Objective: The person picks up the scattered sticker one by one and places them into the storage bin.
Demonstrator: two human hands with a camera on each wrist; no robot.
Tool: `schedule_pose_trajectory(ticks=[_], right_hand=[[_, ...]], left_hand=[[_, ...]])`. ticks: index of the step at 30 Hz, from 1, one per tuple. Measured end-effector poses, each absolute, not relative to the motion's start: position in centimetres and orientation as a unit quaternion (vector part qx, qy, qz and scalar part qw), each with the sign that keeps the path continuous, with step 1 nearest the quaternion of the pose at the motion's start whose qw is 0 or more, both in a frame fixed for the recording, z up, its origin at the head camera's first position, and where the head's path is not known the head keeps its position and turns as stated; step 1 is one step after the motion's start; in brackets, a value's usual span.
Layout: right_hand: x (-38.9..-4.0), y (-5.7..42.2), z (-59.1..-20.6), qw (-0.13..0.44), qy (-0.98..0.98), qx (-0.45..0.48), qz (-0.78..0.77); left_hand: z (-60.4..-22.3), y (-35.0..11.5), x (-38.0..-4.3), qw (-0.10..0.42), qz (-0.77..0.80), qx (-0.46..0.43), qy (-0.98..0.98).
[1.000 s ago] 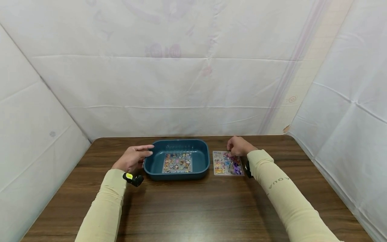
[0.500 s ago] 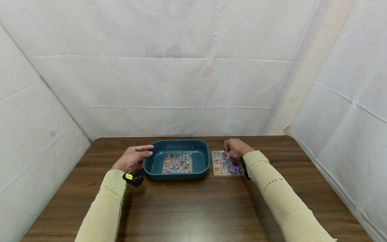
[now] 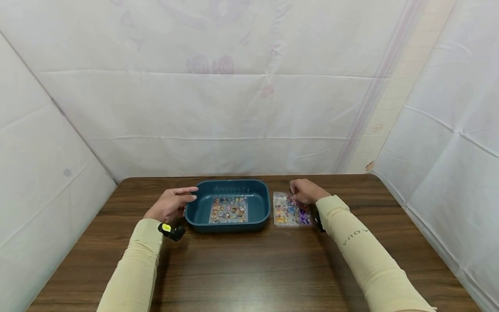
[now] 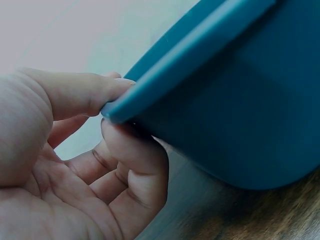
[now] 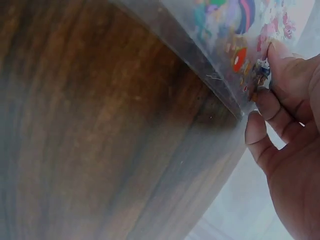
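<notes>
In the head view a dark teal plastic tub point(image 3: 230, 227) stands on the table, a clear sheet of small colourful stickers point(image 3: 229, 211) lying flat on its floor. My left hand point(image 3: 168, 205) is at the tub's left end. The left wrist view shows its thumb on top of the rim point(image 4: 180, 62) and a bent finger beneath, pinching it. Right of the tub is another clear sticker sheet point(image 3: 286, 211), with purple, pink and yellow pictures. My right hand point(image 3: 306, 191) pinches its far right part between thumb and fingers. In the right wrist view this sheet point(image 5: 225, 35) shows a doubled edge.
The brown wood-grain table point(image 3: 241, 268) extends to a white cloth wall point(image 3: 218, 156) at the back. More white cloth hangs along the left and right sides. Each wrist carries a black strap, the left strap point(image 3: 171, 231) with a yellow tag.
My right hand has shifted slightly left while on the sticker sheet, and the sheet has moved a little left with it. My left hand and the tub look still.
</notes>
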State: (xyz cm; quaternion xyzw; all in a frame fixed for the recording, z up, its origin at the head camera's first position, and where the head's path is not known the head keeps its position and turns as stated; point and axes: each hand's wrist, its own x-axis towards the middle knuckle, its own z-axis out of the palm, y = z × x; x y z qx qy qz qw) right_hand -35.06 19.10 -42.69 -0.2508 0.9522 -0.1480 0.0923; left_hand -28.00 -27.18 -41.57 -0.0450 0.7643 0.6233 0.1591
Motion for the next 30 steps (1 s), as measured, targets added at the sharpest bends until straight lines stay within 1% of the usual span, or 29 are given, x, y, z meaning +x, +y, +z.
schedule_pose_trajectory(ticks=[6,11,17,23,30], right_hand=[[-35.0,19.5,-42.7,0.075,0.949,-0.265,-0.151],[-35.0,19.5,-42.5,0.042,0.949,-0.278,-0.143],[-34.7,19.6,-41.8,0.044,0.951,-0.264,-0.153],[-34.5,20.0,-41.3,0.014,0.951,-0.265,-0.157],[-34.7,20.6,-41.5,0.026,0.942,-0.258,-0.212]], left_hand=[[-41.7,-27.1,-28.1,0.160,0.624,-0.043,0.763],[-41.7,-27.1,-28.3,0.160,0.628,-0.042,0.760],[-41.7,-27.1,-28.2,0.159,0.627,-0.044,0.761],[-41.7,-27.2,-28.2,0.159,0.626,-0.044,0.762],[-41.7,-27.3,-28.2,0.159,0.626,-0.048,0.762]])
